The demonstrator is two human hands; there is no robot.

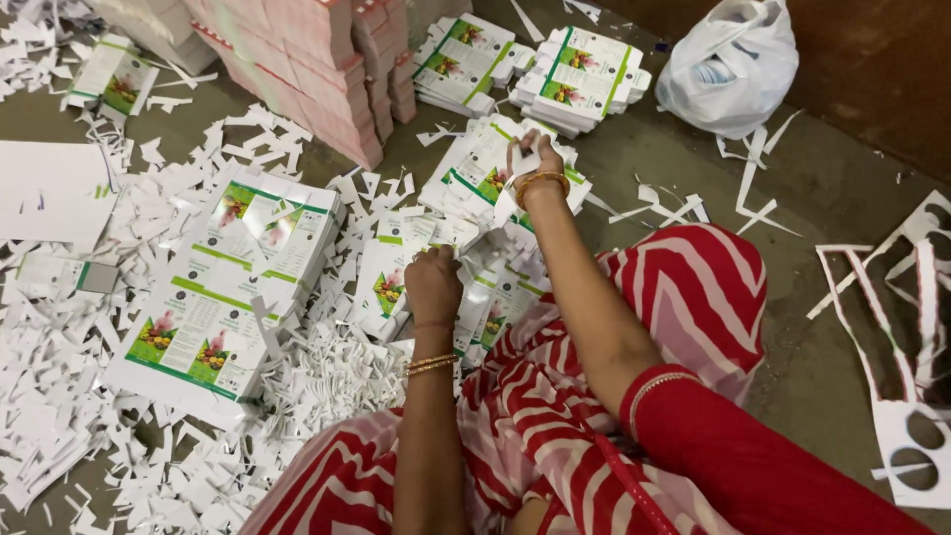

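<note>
**Hands among the printed cartons**

My left hand (433, 284) is clenched down on the small stack of printed carton blanks (396, 282) lying right in front of my knees, knuckles up, pinning the top sheet. My right hand (533, 163) reaches beyond that stack and grasps a white scrap of card (517, 188) between its fingers; it hangs over a second pile of blanks (475, 173) lying just past the one I am pressing. I think the scrap is trimmed waste from a blank, though my fingers hide most of it.

To the left of my pressed stack sits a larger sheaf of flat printed sheets (233, 277), green bands and fruit pictures facing up, ringed by a thick litter of white paper offcuts (59, 396). Farther away than the stack, two neat bundles of finished blanks (580, 74) rest near a tall pile of pink boxes (317, 69). Right of those bundles a white plastic bag (731, 64) slumps on the floor. Well to the right of my stack lie long punched-out card frames (911, 396). My red-and-white striped skirt (684, 297) covers my knees.
</note>
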